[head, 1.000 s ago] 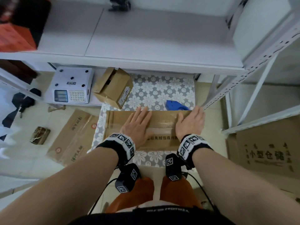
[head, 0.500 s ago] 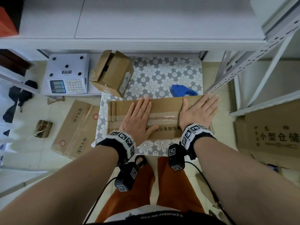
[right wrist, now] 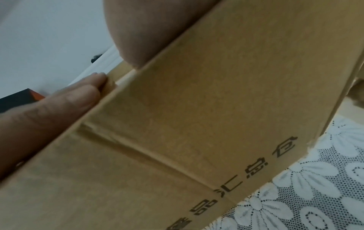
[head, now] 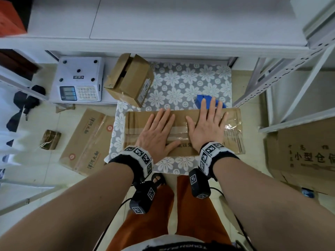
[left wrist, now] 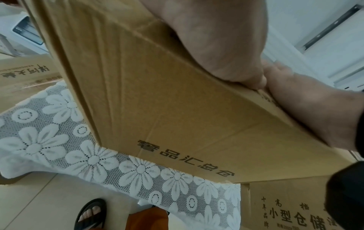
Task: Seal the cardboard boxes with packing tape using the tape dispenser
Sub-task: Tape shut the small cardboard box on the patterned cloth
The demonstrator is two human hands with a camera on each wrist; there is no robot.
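I am pressing both palms flat, fingers straight and spread, left hand (head: 157, 133) and right hand (head: 207, 128), on the taped box (head: 233, 134) at table centre. Judgement: smoothing step; next I need the blue dispenser (head: 199, 100) at 1 o'clock, then the open box (head: 129, 79) at 11 o'clock.

A packing storeroom — metal shelving (head: 282, 77), weighing scale (head: 79, 80) (keypad), flattened cartons (head: 87, 142).

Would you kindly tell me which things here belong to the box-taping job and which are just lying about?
Belonging to the job:
taped box under both hands
blue tape dispenser
small open box

Lying about:
scale
flattened carton on the floor
printed carton
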